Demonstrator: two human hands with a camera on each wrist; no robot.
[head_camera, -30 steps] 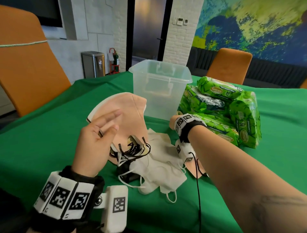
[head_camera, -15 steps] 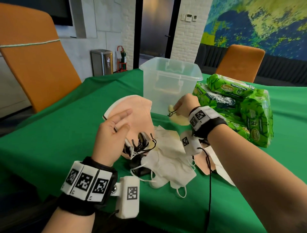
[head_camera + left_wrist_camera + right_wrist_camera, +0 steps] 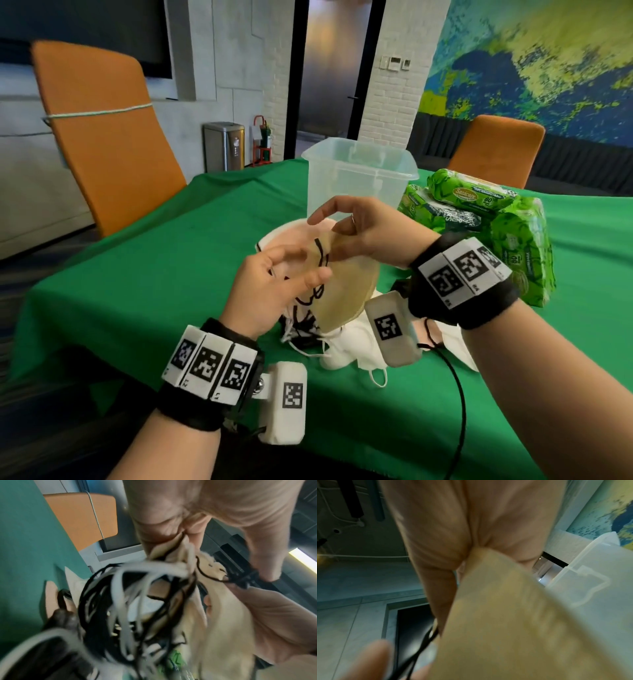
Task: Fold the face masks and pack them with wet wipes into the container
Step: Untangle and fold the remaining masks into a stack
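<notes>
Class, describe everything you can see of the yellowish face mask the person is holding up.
The yellowish face mask is a pale, soft, fabric-like piece with a curved lower edge and thin black ear loops. It hangs in the air above the mask pile, in front of the clear container. The right hand pinches its upper edge; the left hand has fingers at its black loops, which tangle with other masks' straps below. How far it is folded cannot be told.

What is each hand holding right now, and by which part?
The right hand pinches the yellow mask by its top edge. The left hand pinches that mask's black ear loop.
</notes>
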